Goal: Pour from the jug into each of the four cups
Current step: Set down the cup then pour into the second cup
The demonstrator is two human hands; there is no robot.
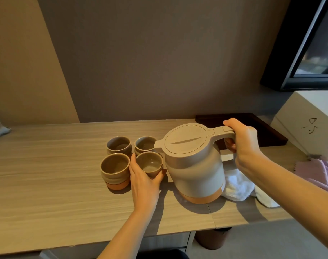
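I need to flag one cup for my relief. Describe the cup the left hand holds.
On the wooden table, left of the jug, four cups stand in a square. It is the near-right cup, beside the jug's body, the only one wrapped by the left hand.

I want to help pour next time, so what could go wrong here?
1. The four cups sit bunched together, so a stream aimed at the far right cup under the jug spout could splash into its neighbours.
2. The left hand wraps the near right cup beside the spout; a spill might wet it.
3. The right hand alone carries the jug, which could wobble.
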